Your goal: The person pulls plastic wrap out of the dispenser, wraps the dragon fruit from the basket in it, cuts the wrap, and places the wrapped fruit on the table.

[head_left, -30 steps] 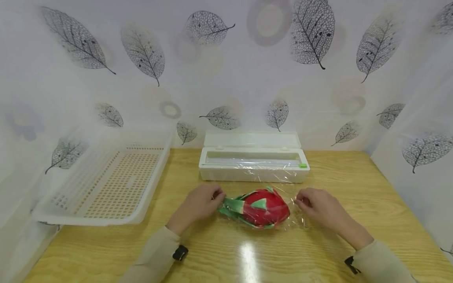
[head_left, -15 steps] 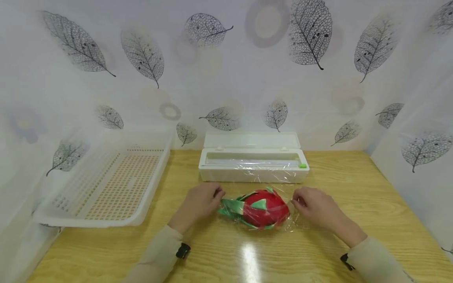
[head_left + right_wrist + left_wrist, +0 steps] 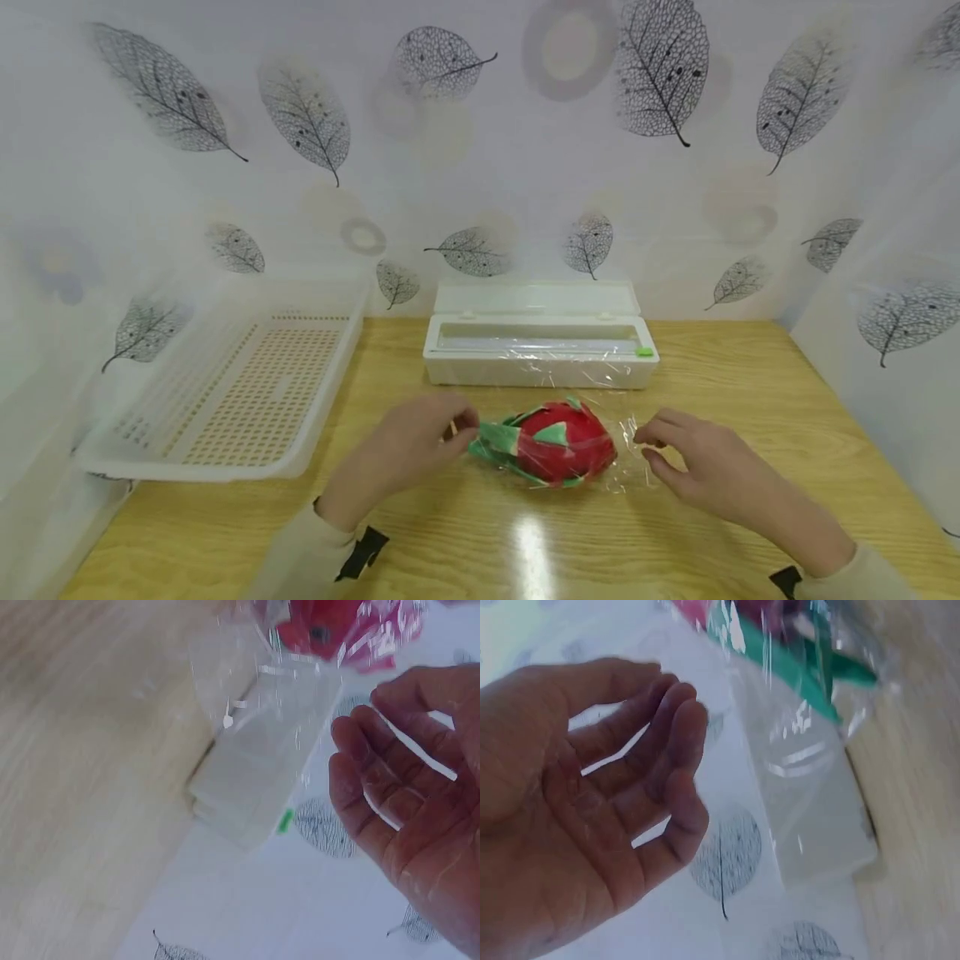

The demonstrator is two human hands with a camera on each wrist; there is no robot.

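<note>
A red dragon fruit [image 3: 573,446] with green leafy tips lies on the table in front of me, its green end to the left. Clear cling film [image 3: 240,690] covers it and reaches back toward a white cling film box [image 3: 540,372] with its lid up. My left hand [image 3: 405,446] is just off the green end, fingers loosely bent; in the left wrist view its palm and fingers hold nothing. To the right of the fruit, beside the film's crinkled edge, my right hand [image 3: 708,467] has thumb and fingers apart and grips nothing.
A white perforated plastic basket [image 3: 300,437] stands at the left of the wooden table [image 3: 720,358]. On the box's right front edge sits a small green slider [image 3: 643,352]. A leaf-patterned curtain [image 3: 517,158] hangs behind and at both sides.
Both hands have let go of the film. The right hand has opened and drawn back to the right; the left has loosened and shifted slightly left. The fruit stays in place.
</note>
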